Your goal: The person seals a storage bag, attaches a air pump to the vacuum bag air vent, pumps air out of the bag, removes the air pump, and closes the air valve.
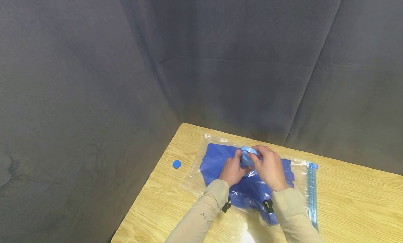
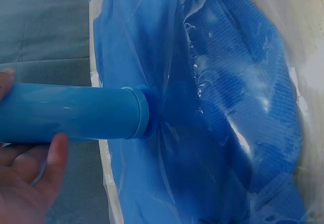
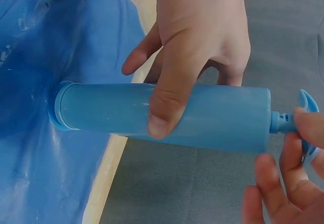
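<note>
Wooden table (image 1: 355,187): pump (image 3: 223,115) was set on bag (image 1: 311,190).
Judged light, stiff, slippery; best held mid-barrel, where left hand (image 1: 232,171) fingers were clamped; handle (image 1: 249,150) was pinched by right hand (image 1: 270,168).

Blue cyl. (image 2: 76,112) on bag (image 2: 169,173); grip (image 2: 28,186) on cyl.

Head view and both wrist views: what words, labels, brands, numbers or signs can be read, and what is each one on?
No word, brand or number can be read with certainty.
Left sleeve: small dark marks, one perhaps "X"; the rest too small to read.
Blue pump: no lettering on the parts that show.
Blue disc: none visible.
Clear bag: no readable print.
</note>
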`<state>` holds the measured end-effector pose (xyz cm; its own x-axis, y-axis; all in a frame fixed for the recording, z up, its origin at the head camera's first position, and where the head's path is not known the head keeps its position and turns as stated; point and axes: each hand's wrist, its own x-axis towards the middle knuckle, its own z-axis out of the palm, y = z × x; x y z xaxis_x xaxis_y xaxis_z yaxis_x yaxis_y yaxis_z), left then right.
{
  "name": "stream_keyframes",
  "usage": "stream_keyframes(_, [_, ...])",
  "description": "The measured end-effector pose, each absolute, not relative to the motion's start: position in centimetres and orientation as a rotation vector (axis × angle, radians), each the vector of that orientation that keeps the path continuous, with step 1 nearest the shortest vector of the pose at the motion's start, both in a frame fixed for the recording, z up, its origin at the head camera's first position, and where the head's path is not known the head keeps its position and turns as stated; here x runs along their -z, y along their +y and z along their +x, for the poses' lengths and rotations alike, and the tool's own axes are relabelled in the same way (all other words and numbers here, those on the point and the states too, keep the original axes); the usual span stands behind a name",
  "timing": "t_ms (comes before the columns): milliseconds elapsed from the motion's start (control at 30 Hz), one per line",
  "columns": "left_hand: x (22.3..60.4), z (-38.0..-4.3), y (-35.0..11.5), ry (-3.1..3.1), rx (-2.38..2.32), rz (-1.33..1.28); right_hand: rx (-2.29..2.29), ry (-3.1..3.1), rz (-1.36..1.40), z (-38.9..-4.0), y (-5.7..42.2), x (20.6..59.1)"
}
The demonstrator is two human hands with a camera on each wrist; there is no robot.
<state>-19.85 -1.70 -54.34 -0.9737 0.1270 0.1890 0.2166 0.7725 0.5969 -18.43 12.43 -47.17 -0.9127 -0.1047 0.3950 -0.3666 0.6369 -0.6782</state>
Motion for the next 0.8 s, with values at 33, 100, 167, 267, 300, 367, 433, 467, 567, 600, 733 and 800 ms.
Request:
stream_keyframes(33, [54.36, -19.86, -1.70, -2.826, 0.972, -0.276, -1.156, -2.541, 0.379, -18.42, 12.41, 47.18])
stream_keyframes(100, [54.39, -19.86, -1.71, -2.826, 0.967, -0.275, -1.163, -2.542, 0.381, -18.38, 12.37, 47.18])
stream_keyframes(167, [54.38, -19.85, -1.71, -2.829, 0.972, -0.275, -1.165, -2.550, 0.380, -18.37, 12.33, 47.16])
stream_keyframes(267, [54.35, -19.83, -1.72, -2.832, 0.984, -0.270, -1.159, -2.566, 0.381, -18.37, 12.29, 47.14])
stream_keyframes(300, [54.34, -19.84, -1.72, -2.833, 0.986, -0.268, -1.156, -2.571, 0.383, -18.39, 12.28, 47.13])
stream_keyframes(367, [54.31, -19.84, -1.68, -2.835, 0.986, -0.264, -1.155, -2.582, 0.387, -18.40, 12.35, 47.05])
stream_keyframes(433, [54.32, -19.83, -1.65, -2.833, 0.981, -0.266, -1.154, -2.592, 0.392, -18.42, 12.41, 46.94])
stream_keyframes(467, [54.33, -19.83, -1.63, -2.832, 0.976, -0.266, -1.152, -2.594, 0.398, -18.45, 12.44, 46.88])
stream_keyframes(567, [54.43, -19.81, -1.64, -2.828, 0.962, -0.269, -1.137, -2.596, 0.414, -18.44, 12.51, 46.68])
stream_keyframes(600, [54.45, -19.80, -1.64, -2.826, 0.960, -0.270, -1.128, -2.594, 0.420, -18.44, 12.54, 46.62])
stream_keyframes(733, [54.43, -19.79, -1.60, -2.823, 0.966, -0.269, -1.095, -2.584, 0.443, -18.46, 12.67, 46.38])
stream_keyframes(800, [54.40, -19.79, -1.60, -2.824, 0.971, -0.268, -1.085, -2.580, 0.453, -18.42, 12.68, 46.20])
